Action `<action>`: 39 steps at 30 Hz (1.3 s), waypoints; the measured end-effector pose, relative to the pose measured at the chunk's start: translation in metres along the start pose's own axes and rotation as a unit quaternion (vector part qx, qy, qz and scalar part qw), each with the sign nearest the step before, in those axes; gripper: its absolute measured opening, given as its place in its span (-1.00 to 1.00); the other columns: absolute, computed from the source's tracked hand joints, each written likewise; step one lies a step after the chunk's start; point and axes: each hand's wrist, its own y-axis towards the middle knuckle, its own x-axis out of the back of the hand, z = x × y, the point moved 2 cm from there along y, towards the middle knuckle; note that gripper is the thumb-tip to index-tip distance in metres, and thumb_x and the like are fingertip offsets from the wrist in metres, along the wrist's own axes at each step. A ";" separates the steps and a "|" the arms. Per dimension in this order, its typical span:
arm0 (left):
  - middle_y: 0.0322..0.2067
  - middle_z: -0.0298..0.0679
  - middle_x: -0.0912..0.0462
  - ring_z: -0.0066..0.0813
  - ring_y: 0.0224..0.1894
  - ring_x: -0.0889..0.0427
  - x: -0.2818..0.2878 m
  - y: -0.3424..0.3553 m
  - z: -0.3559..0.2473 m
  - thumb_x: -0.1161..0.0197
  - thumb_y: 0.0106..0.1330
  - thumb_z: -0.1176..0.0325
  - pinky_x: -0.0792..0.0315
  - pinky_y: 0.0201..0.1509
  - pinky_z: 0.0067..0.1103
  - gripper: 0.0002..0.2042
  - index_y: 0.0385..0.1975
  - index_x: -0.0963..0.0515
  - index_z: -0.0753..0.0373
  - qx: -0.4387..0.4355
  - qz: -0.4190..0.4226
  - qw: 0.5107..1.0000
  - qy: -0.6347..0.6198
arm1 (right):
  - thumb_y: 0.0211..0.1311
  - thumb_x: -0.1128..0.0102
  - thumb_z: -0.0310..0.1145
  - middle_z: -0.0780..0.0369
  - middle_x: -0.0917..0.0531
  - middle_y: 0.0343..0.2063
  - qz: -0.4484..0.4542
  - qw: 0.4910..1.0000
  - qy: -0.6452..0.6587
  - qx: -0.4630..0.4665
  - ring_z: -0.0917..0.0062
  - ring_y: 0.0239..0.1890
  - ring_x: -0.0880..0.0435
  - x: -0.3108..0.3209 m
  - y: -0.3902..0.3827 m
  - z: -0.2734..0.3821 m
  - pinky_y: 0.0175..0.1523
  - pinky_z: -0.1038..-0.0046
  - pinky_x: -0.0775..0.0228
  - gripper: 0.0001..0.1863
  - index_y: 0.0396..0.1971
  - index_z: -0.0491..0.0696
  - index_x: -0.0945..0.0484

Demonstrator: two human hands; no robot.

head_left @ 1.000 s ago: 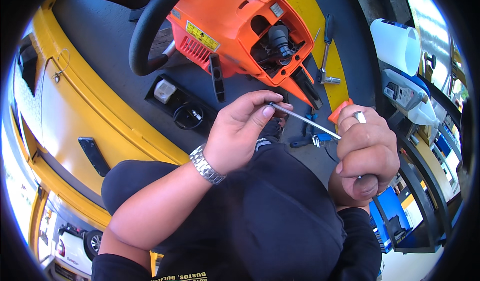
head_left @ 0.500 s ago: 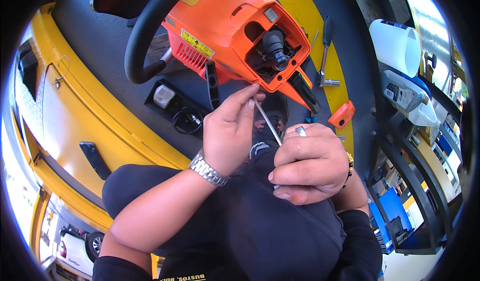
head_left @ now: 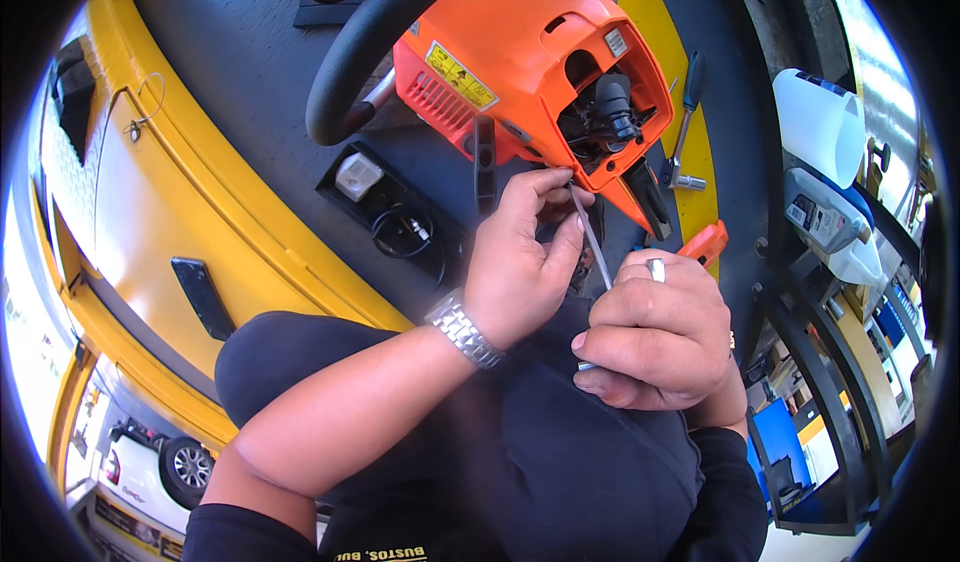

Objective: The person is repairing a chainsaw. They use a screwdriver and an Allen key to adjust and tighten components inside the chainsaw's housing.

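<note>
A slim metal tool (head_left: 594,242) runs between my hands. My right hand (head_left: 650,332), with a ring on one finger, is wrapped round its lower part. My left hand (head_left: 525,257) pinches near its upper tip with thumb and fingers, just under the lower edge of the orange chainsaw housing (head_left: 485,32); whether the tip meets the housing I cannot tell. The housing is open, showing a dark intake fitting (head_left: 612,112). A black curved handle (head_left: 345,62) arches at its left, and an orange part (head_left: 705,244) lies right of my right hand.
A black tray (head_left: 345,207) with cable and pale block lies left of the saw, a phone (head_left: 203,297) farther left. A ratchet (head_left: 685,122) lies right of the saw, beside plastic containers (head_left: 820,127). Yellow metalwork (head_left: 175,232) borders the left; black rails (head_left: 820,372) the right.
Both hands and the tool have swung left and up, the tip now steeper and closer to the housing's lower edge. The view has shifted slightly, with the saw appearing farther right.
</note>
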 end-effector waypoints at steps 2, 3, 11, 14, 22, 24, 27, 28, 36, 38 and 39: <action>0.05 -0.10 -0.60 -0.40 0.12 -0.62 0.004 -0.001 0.004 -0.17 0.44 0.58 -0.55 0.15 -0.51 -0.63 0.21 -0.35 0.35 -0.010 -0.014 0.999 0.038 | 0.11 -0.50 -0.28 0.29 -0.59 -0.53 0.008 1.000 -0.015 -0.002 0.51 -0.62 -0.53 0.000 0.003 0.001 -0.48 0.46 -0.28 -0.78 -0.39 -0.07 -0.66; 0.06 -0.11 -0.58 -0.41 0.12 -0.61 0.005 -0.001 0.003 -0.19 0.43 0.59 -0.54 0.18 -0.51 -0.62 0.21 -0.38 0.35 -0.014 -0.022 0.998 0.057 | 0.10 -0.51 -0.27 0.28 -0.58 -0.53 0.012 1.000 -0.022 -0.003 0.52 -0.62 -0.53 0.000 0.005 0.001 -0.48 0.46 -0.28 -0.77 -0.39 -0.07 -0.66; 0.11 -0.13 -0.58 -0.39 0.08 -0.64 0.003 -0.006 0.005 -0.23 0.37 0.60 -0.54 0.18 -0.52 -0.62 0.19 -0.51 0.33 -0.082 -0.066 0.994 0.040 | -0.10 -0.54 -0.34 0.29 -0.53 -0.48 0.063 0.997 -0.036 0.009 0.47 -0.56 -0.52 -0.005 0.013 0.007 -0.42 0.45 -0.37 -0.72 -0.42 -0.09 -0.61; 0.09 -0.14 -0.61 -0.40 0.04 -0.66 0.003 -0.006 0.007 -0.25 0.37 0.56 -0.55 0.13 -0.54 -0.62 0.19 -0.52 0.34 -0.034 -0.069 0.996 -0.045 | -0.10 -0.54 -0.34 0.29 -0.54 -0.48 0.061 0.997 -0.043 -0.008 0.45 -0.55 -0.54 -0.001 0.017 0.003 -0.42 0.44 -0.37 -0.73 -0.41 -0.07 -0.62; 0.16 -0.06 -0.52 -0.42 0.15 -0.57 0.001 -0.009 0.003 -0.16 0.44 0.57 -0.48 0.25 -0.50 -0.55 0.32 -0.35 0.44 0.093 -0.045 0.990 -0.095 | 0.33 -0.29 -0.33 0.22 -0.61 -0.47 -0.093 0.986 0.003 -0.135 0.51 -0.49 -0.55 0.017 0.028 -0.009 -0.37 0.53 -0.34 -0.79 -0.35 -0.19 -0.58; 0.05 -0.06 -0.59 -0.41 0.01 -0.66 -0.003 -0.009 0.010 -0.21 0.40 0.51 -0.54 0.12 -0.52 -0.54 0.29 -0.39 0.43 0.059 -0.077 0.992 -0.082 | 0.47 -0.14 -0.30 0.20 -0.58 -0.44 -0.123 0.979 0.017 -0.162 0.63 -0.47 -0.46 0.020 0.031 -0.014 -0.36 0.60 -0.23 -0.74 -0.32 -0.22 -0.55; 0.06 -0.05 -0.58 -0.36 0.04 -0.63 -0.001 -0.009 0.011 -0.22 0.35 0.51 -0.54 0.12 -0.49 -0.43 0.38 -0.31 0.41 0.031 -0.067 0.997 -0.026 | 0.55 -0.02 -0.31 0.19 -0.55 -0.41 -0.100 0.984 0.006 -0.150 0.71 -0.45 -0.38 0.019 0.036 -0.018 -0.35 0.66 -0.13 -0.73 -0.26 -0.23 -0.53; 0.06 -0.05 -0.57 -0.35 0.05 -0.63 0.000 -0.008 0.012 -0.23 0.34 0.51 -0.54 0.12 -0.49 -0.41 0.40 -0.29 0.41 0.020 -0.062 0.998 -0.012 | 0.55 0.00 -0.33 0.20 -0.55 -0.42 -0.084 0.988 -0.009 -0.127 0.71 -0.46 -0.38 0.018 0.038 -0.019 -0.36 0.67 -0.13 -0.73 -0.25 -0.23 -0.53; 0.13 -0.05 -0.52 -0.34 0.04 -0.60 0.004 -0.003 0.008 -0.20 0.34 0.47 -0.53 0.13 -0.49 -0.36 0.45 -0.23 0.36 0.067 -0.012 0.997 -0.022 | 0.55 0.18 -0.33 0.27 -0.50 -0.62 -0.191 0.936 0.037 -0.293 0.72 -0.66 -0.34 0.015 0.028 -0.012 -0.52 0.70 -0.18 -0.59 0.06 -0.34 -0.52; 0.15 -0.04 -0.50 -0.34 0.03 -0.60 0.004 -0.003 0.010 -0.19 0.34 0.48 -0.52 0.14 -0.49 -0.35 0.46 -0.21 0.36 0.066 -0.011 0.997 -0.047 | 0.53 0.14 -0.34 0.28 -0.53 -0.61 -0.224 0.899 0.174 -0.334 0.71 -0.64 -0.37 0.012 0.022 -0.016 -0.50 0.70 -0.22 -0.59 0.09 -0.35 -0.51; 0.15 -0.04 -0.49 -0.34 0.03 -0.60 0.003 -0.002 0.011 -0.19 0.34 0.48 -0.52 0.15 -0.49 -0.34 0.47 -0.19 0.36 0.062 -0.013 0.996 -0.064 | 0.55 0.24 -0.29 0.22 -0.52 -0.58 -0.209 0.896 0.228 -0.318 0.65 -0.59 -0.43 0.015 0.016 -0.019 -0.47 0.64 -0.30 -0.51 0.12 -0.42 -0.46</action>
